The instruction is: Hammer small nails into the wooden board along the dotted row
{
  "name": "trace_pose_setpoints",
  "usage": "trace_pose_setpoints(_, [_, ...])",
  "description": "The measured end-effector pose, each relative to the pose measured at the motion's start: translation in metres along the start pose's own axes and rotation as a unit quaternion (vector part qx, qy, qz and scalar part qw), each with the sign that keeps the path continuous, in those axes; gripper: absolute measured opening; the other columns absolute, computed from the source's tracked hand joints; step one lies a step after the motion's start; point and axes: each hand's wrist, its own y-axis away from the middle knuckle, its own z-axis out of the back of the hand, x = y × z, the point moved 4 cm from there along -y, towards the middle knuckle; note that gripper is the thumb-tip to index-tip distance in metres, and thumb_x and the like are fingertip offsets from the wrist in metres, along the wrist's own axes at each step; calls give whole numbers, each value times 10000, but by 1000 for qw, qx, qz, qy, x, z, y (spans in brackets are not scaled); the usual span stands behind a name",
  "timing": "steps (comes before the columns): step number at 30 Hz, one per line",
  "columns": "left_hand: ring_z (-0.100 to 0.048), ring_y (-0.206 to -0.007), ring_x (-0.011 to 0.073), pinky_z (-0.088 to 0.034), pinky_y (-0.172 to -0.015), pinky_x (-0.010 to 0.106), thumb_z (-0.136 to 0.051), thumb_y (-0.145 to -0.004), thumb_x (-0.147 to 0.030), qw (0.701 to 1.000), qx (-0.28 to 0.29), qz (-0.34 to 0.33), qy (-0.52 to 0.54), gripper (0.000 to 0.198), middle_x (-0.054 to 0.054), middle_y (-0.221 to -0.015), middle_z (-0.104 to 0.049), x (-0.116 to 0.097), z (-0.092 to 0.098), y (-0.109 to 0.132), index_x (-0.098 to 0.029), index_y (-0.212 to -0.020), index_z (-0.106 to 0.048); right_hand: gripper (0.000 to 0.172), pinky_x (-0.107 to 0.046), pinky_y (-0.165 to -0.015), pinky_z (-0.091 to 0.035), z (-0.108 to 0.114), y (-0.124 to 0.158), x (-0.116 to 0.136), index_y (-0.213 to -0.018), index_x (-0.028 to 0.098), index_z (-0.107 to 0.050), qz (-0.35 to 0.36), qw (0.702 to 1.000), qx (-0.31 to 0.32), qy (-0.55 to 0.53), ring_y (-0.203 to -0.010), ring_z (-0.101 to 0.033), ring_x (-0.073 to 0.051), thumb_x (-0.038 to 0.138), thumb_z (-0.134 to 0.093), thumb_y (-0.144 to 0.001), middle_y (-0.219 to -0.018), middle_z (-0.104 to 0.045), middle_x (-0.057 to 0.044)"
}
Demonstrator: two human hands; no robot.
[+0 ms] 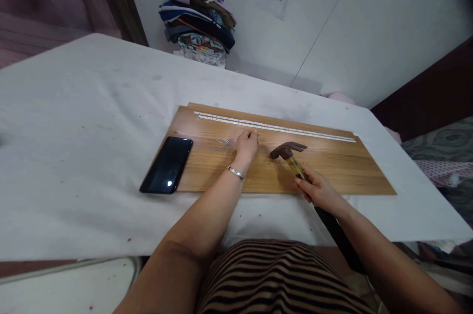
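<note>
My right hand (318, 190) is wrapped round the yellow-and-black handle of a claw hammer (286, 150). The hammer's rusty brown head is low over a wood-grain board (332, 171). To its left, my left hand (247, 147) is closed in a pinch just in front of the strips; whatever is between the fingertips is too small to make out. Two thin white strips with small marks (275, 127) run side by side along the board's far part. Several loose nails (223, 145) lie on the board, left of my left hand.
A black phone (168, 165) lies over the board's left end. The board rests on a table with a white cover (92, 156). Behind it, folded cloths (199, 13) are stacked against a white wall. A white seat (74, 284) stands at the lower left.
</note>
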Motion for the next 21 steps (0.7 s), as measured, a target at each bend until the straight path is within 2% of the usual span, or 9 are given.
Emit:
trace_pose_setpoints(4, [-594,-708,172,-462,-723,286,-492,-881,-340,1000,3,2,-12,250,18,-651,-614,-1,0,0,-181,-740,-625,283,-247,-412,-337,-1,0,1,-1053,218,-549,6,1000,-3,-7,-452,-416,-98,413,-576,-849,-643,-497,49])
trace_pose_setpoints(10, [-596,-710,169,-453,-724,279,-487,-888,-330,1000,6,-2,-24,252,18,-656,-622,0,0,1,-179,-752,-637,435,-239,-400,-331,-3,1,1,-1224,211,-534,4,1000,-7,-26,-453,-409,-91,418,-580,-844,-680,-516,44])
trace_pose_setpoints(13, [-605,-730,172,-451,-731,281,-490,-903,-319,999,9,-13,-44,252,20,-682,-638,-1,-1,2,-183,-743,-629,377,-242,-404,-329,-4,1,-2,-1151,205,-561,5,999,-6,-35,-447,-406,-90,419,-589,-842,-667,-519,43])
trace_pose_setpoints(16, [-610,-744,176,-441,-724,283,-493,-921,-298,995,19,-27,-95,259,27,-708,-652,-5,-2,5,-187,-716,-607,328,-244,-411,-333,-4,0,-4,-1086,208,-575,12,999,-10,-41,-450,-414,-95,428,-592,-843,-655,-519,41])
trace_pose_setpoints(21, [-645,-829,210,-437,-756,299,-487,-953,-256,964,60,-75,-247,209,71,-833,-709,-13,-7,16,-193,-837,-650,427,-247,-419,-323,-5,-1,-4,-1214,205,-552,18,999,-6,-48,-451,-411,-105,426,-586,-850,-619,-491,54])
